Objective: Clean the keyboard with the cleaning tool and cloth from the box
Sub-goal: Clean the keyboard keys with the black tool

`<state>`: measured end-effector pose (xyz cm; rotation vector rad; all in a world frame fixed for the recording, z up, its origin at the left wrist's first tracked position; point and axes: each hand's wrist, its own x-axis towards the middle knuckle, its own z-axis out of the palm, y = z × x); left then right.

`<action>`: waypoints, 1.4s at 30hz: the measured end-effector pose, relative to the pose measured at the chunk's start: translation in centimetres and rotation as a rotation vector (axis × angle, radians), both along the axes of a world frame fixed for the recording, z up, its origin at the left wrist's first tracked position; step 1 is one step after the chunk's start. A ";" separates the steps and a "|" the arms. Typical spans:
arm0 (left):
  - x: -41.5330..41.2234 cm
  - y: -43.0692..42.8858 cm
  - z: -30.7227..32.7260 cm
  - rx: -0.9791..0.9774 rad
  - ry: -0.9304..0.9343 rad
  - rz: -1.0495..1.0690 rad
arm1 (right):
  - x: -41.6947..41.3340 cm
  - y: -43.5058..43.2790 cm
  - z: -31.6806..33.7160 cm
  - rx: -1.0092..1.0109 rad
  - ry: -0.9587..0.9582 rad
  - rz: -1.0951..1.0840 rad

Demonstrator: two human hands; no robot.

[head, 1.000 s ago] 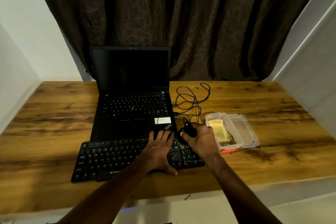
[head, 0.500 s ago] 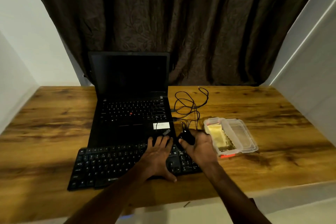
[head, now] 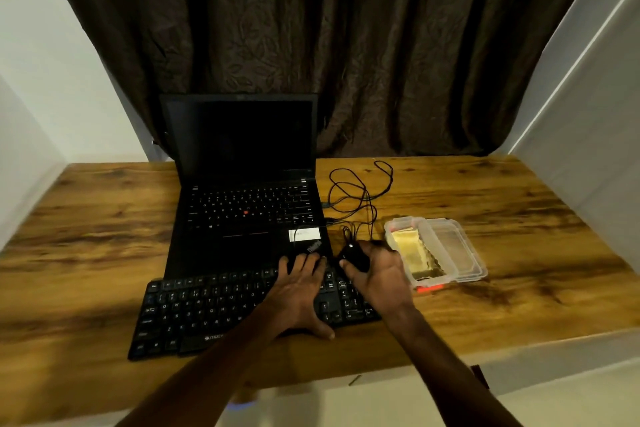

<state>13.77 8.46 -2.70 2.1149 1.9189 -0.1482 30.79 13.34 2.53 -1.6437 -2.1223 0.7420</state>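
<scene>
Two bare hands are working near the front edge of the brown wood-grain table (head: 519, 253). We are laying our left hand (head: 298, 291) flat on the right half of the black full-size keyboard (head: 207, 312), fingers straight and spread, thumb reaching over its front edge. Our right hand (head: 377, 274) is curling round a small black rounded object (head: 355, 258) just beyond the keyboard's right end; we cannot tell whether it is a mouse or the tool the task names.

Just right of that hand the clear plastic box (head: 420, 281) is sitting open, its transparent lid (head: 453, 250) lying flipped out to the right and a folded yellow cloth (head: 414, 250) lying inside.

Judging by this, we are getting ready rather than wiping, and cleaning is not yet showing on the keys. The next move is calling for a free right hand reaching into the box and lifting the cloth out gently, since the light box may be sliding easily, while the left is pinning the keyboard.

Farther back, thin black cables (head: 360, 189) are lying in loose loops beside the open black laptop (head: 242, 246), whose front edge is touching the keyboard; a dark brown curtain (head: 346, 45) is hanging behind.
</scene>
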 end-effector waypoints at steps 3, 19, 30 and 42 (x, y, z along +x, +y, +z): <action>0.0 0.0 0.1 -0.005 -0.002 0.004 | 0.2 0.2 0.5 0.013 0.072 -0.022; 0.1 0.1 0.1 -0.021 0.009 0.014 | 0.5 0.6 0.3 -0.036 0.096 -0.029; 0.2 -0.2 0.3 0.010 -0.024 0.018 | 4.4 2.5 0.5 -0.031 -0.066 -0.044; 0.8 0.2 1.1 -0.054 0.029 0.036 | 7.8 5.4 -1.9 -0.238 -0.287 0.219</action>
